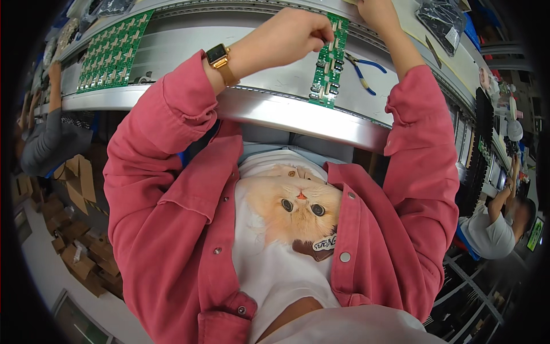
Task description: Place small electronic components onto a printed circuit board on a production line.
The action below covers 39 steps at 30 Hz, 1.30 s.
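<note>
A narrow green circuit board (pixel 326 80) spans the metal rails of the bench, carrying several black and pale components. Over its far part, my left hand (pixel 306 33) is closed in a pinch; a small dark bit shows at the fingertips, too small to name. My right hand (pixel 378 12) reaches to the far side of the bench at the picture's upper edge, where its fingers are mostly cut off. Beside the board, cutting pliers (pixel 365 77) with blue and yellow handles lie on the pale surface.
A wide green panel of circuit boards (pixel 113 54) rests across the rails at the left. The near metal rail (pixel 298 117) runs before me. Dark parts in a clear bag (pixel 441 26) lie at the far right. Other people work at both sides, and cardboard boxes (pixel 80 252) are piled left.
</note>
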### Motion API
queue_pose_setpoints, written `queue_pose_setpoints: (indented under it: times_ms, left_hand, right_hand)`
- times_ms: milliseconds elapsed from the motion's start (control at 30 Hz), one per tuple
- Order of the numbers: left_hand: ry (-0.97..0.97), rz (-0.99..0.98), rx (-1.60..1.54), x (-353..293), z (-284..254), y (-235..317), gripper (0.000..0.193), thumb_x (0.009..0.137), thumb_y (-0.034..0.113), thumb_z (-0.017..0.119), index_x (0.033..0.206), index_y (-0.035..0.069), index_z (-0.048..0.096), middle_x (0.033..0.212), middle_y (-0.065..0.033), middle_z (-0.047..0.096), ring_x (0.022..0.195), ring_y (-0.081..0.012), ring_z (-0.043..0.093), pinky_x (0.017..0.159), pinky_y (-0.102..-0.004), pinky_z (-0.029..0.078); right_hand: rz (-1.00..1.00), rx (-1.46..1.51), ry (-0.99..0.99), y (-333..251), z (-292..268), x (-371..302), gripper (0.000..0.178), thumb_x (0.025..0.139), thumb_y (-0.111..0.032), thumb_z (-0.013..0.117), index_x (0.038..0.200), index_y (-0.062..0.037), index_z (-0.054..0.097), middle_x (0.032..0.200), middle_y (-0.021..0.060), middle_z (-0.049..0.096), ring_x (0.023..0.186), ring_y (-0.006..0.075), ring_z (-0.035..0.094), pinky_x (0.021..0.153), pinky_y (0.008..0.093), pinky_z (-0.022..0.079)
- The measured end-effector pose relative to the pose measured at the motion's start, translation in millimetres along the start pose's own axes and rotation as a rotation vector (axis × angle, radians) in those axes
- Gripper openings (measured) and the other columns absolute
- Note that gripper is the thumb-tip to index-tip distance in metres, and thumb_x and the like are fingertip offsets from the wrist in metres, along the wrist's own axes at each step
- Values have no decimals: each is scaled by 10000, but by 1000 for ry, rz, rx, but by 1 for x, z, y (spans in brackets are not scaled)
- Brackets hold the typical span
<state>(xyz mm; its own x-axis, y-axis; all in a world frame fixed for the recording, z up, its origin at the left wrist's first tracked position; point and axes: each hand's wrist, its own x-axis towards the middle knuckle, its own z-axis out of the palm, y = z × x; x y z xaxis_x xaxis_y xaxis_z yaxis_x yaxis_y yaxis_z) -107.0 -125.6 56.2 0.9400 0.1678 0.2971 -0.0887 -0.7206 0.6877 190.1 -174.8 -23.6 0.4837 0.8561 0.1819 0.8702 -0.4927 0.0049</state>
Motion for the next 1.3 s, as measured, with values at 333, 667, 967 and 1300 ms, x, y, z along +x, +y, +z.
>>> queue_pose_setpoints:
  times_ms: [333, 667, 967, 1300]
  left_hand:
    - [-125, -44, 143, -22, 12, 11, 113, 752, 27, 553, 824, 29, 640, 785, -115, 652, 637, -304, 581, 628, -363, 472]
    - [-129, 38, 351, -27, 24, 5, 78, 781, 87, 613, 846, 47, 625, 814, -60, 619, 666, -248, 567, 649, -339, 464]
    - [-126, 46, 386, -25, 24, 10, 67, 788, 89, 600, 843, 59, 625, 819, -52, 619, 679, -256, 573, 660, -346, 468]
    - [-100, 104, 458, -21, 13, 9, 123, 760, 97, 634, 875, 57, 644, 854, -65, 637, 707, -274, 591, 677, -349, 482]
  right_hand:
    - [50, -33, -60, -20, -16, -5, 143, 752, -99, 485, 758, -37, 614, 810, 169, 624, 743, 385, 565, 706, 416, 465]
    - [79, 98, -40, -23, -22, -15, 128, 715, -59, 524, 751, -35, 644, 782, 139, 621, 716, 340, 571, 687, 385, 470]
    - [172, 259, -38, -14, -21, -24, 108, 672, -52, 600, 754, -27, 666, 769, 95, 638, 666, 240, 584, 651, 308, 474]
    - [86, 810, -54, -64, -86, -83, 136, 677, -54, 606, 788, 0, 664, 823, 111, 653, 699, 236, 602, 661, 294, 480]
